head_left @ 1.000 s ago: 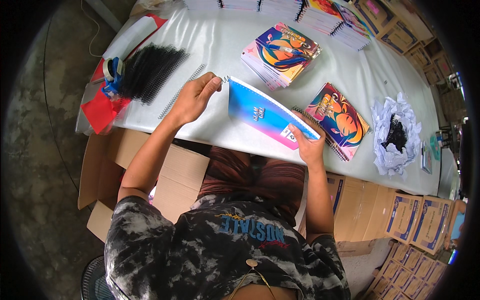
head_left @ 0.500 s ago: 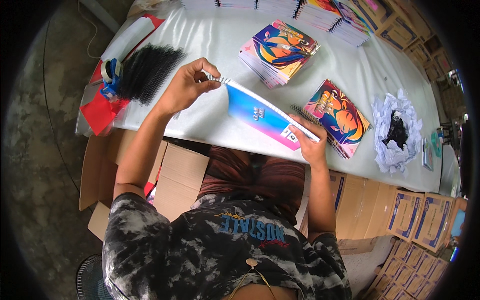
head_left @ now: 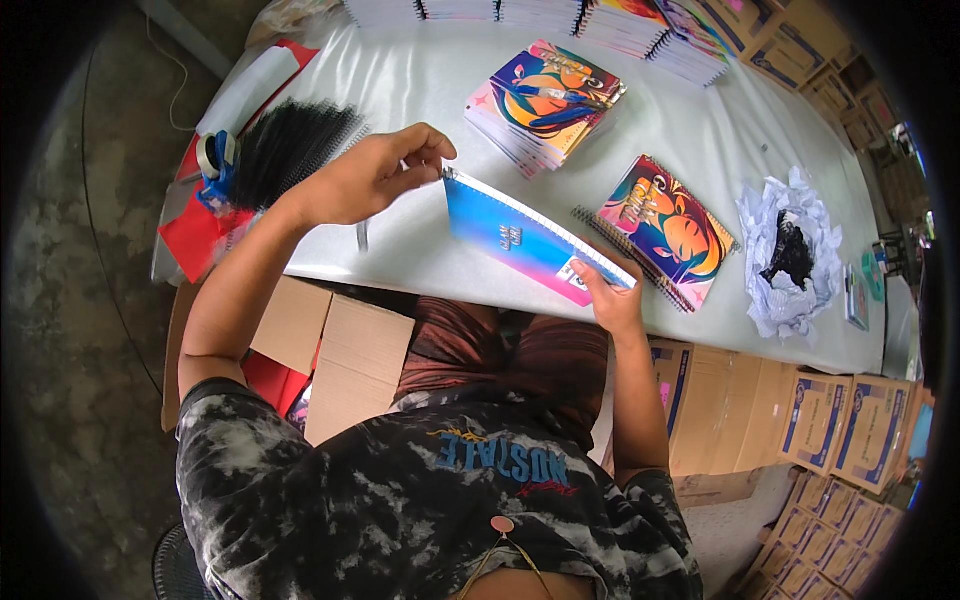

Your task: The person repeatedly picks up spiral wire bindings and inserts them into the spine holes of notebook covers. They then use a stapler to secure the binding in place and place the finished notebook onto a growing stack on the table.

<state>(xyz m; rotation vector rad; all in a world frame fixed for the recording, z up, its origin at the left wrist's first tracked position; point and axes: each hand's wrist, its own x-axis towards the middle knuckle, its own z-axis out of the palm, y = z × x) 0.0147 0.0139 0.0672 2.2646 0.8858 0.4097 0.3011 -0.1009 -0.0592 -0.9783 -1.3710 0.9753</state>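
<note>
In the head view, the person's two hands are apart from each other, each at a different end of a blue-and-pink notebook (head_left: 515, 240) that is tilted over the near middle part of the table (head_left: 410, 260). The right hand (head_left: 615, 302) is clamped on the notebook's right end, thumb on the cover. The left hand (head_left: 395, 172) is at the far left corner, thumb and fingers bent beside a short bit of wire coil (head_left: 449, 173); whether they pinch it, I cannot tell. Left of that hand, a heap of black coils (head_left: 290, 145) lies next to a blue tape dispenser (head_left: 222, 165), with a red sheet (head_left: 193, 247) nearer the left edge. Beyond the held notebook is a stack of notebooks (head_left: 545, 105) with colourful covers. To the right, just beyond the right hand, another notebook with a drawn face (head_left: 672, 235) lies on the table, and farther right sits crumpled white paper (head_left: 760, 300) around a black tangle (head_left: 793, 250). A row of notebooks (head_left: 540, 14) stands along the far side.
</note>
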